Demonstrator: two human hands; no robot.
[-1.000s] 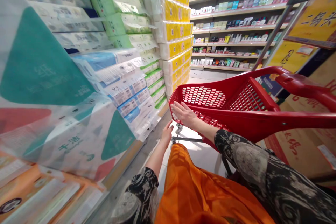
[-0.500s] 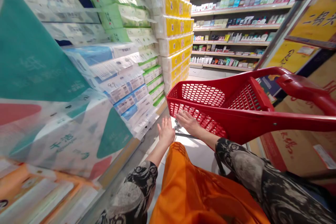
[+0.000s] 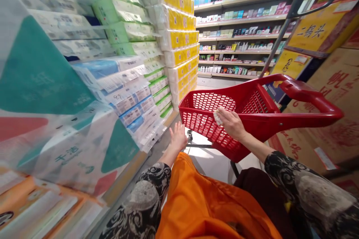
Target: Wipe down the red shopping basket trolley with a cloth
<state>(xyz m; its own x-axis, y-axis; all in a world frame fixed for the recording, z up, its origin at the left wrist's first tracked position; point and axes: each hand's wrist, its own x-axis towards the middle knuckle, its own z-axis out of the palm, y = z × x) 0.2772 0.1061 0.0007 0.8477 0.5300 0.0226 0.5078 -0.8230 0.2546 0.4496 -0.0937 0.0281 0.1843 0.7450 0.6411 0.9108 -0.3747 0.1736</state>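
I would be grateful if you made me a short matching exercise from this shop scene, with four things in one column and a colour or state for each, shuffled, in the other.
Column one
1. Right hand
2. Left hand
3. Shopping cart
4. Cardboard boxes

Column two
A. Brown, printed with red characters
B. Open, with the fingers spread
C. Holding a white wad at a basket's near side
D. Red, with many small holes in its walls

Right pairs
1-C, 2-B, 3-D, 4-A
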